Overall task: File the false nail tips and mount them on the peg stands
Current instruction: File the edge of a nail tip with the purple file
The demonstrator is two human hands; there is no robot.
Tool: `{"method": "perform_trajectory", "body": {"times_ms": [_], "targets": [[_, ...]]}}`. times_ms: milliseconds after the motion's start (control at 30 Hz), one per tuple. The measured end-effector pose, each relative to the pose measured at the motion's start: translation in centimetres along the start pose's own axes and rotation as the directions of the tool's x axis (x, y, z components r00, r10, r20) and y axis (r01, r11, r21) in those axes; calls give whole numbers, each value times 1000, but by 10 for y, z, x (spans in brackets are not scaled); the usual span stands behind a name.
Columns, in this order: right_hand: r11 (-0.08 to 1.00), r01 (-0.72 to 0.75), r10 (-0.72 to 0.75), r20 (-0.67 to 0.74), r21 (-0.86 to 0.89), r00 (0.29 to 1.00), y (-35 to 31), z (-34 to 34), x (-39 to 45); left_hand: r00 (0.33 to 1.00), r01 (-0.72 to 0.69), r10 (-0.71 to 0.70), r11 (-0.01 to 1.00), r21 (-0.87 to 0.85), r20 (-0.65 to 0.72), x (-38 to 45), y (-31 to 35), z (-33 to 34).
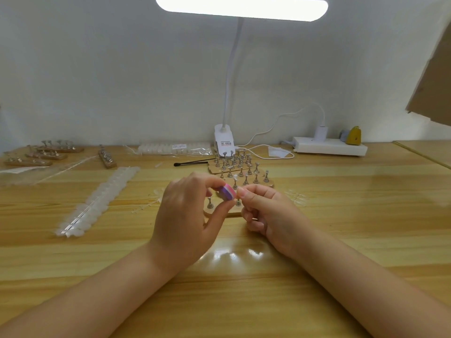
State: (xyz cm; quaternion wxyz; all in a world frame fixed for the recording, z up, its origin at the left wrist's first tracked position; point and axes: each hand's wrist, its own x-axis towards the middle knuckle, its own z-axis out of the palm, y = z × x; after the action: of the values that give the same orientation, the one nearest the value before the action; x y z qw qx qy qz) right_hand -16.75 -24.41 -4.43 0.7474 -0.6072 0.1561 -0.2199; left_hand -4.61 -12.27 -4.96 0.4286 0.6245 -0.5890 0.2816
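Observation:
My left hand (185,215) pinches a small pink, white and purple buffer block (227,191) between thumb and fingers. Right beside it, my right hand (266,211) pinches something tiny at its thumb and forefinger against the block's end; it is too small to make out clearly. Behind and under my hands stand wooden bases with metal peg stands (240,169); one base (219,212) lies directly below the block. A long strip of white false nail tips (97,201) lies on the table to the left.
More peg stand bases (48,152) sit at the far left. A packet of nail tips (175,148), a black brush (192,163), the clip lamp base (224,140) and a white power strip (329,146) line the back. Loose clear tips (299,198) lie to the right.

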Motion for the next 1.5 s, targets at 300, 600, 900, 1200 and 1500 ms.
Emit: {"method": "perform_trajectory", "body": {"times_ms": [300, 600, 900, 1200, 1500], "targets": [[1000, -15, 15, -5, -12, 1000, 0, 0, -1, 1000, 30, -30, 999, 25, -2, 1, 0, -1], [1000, -24, 24, -13, -15, 1000, -1, 0, -1, 999, 26, -28, 999, 47, 39, 1, 0, 0], [1000, -6, 6, -23, -11, 1000, 2, -1, 2, 998, -47, 43, 992, 116, 41, 1, 0, -1], [1000, -26, 25, -34, -6, 999, 0, 1, 2, 986, -165, 157, 960, 224, 52, 2, -1, -3], [999, -43, 44, -8, 20, 999, -1, 1, 2, 983, -184, 178, 968, 169, 47, 2, -1, -2]]}}
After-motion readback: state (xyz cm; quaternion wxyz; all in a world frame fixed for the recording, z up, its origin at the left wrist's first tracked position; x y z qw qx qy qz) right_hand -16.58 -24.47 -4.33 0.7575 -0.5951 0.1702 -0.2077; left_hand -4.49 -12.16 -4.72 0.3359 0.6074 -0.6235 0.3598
